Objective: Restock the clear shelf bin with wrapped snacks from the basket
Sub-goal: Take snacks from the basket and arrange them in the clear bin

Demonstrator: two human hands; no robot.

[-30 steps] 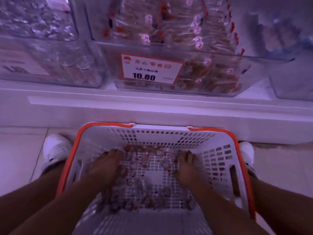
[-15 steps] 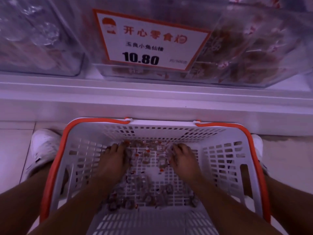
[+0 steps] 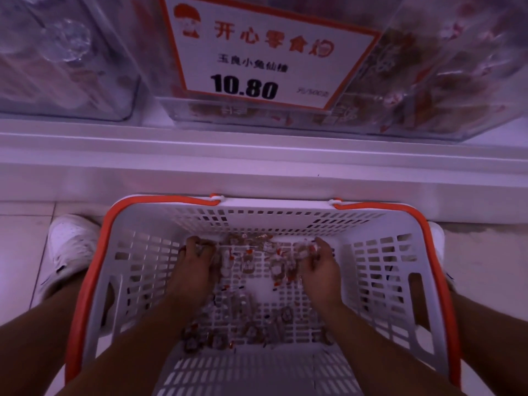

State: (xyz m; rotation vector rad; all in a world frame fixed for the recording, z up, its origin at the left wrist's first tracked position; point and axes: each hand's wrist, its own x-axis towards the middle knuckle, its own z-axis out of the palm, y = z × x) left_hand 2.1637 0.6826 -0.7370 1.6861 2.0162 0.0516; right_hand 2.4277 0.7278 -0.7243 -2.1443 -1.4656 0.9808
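Note:
A white slatted basket (image 3: 380, 270) with an orange rim stands on the floor below me. Small wrapped snacks (image 3: 257, 261) in clear and red wrappers lie scattered on its bottom. My left hand (image 3: 197, 264) is down in the basket, fingers curled around a clump of snacks at the far side. My right hand (image 3: 318, 267) is likewise curled on a bunch of snacks. Above, the clear shelf bin (image 3: 428, 81) holds similar snacks and carries a white price card (image 3: 263, 52) reading 10.80.
A second clear bin (image 3: 65, 58) sits to the left on the white shelf ledge (image 3: 257, 155). My white shoes (image 3: 71, 247) flank the basket on the tiled floor. The basket's far wall stands close under the shelf edge.
The view has dropped closer to the shelf and basket. Both hands slid toward the basket's far side and their fingers curled shut around snacks.

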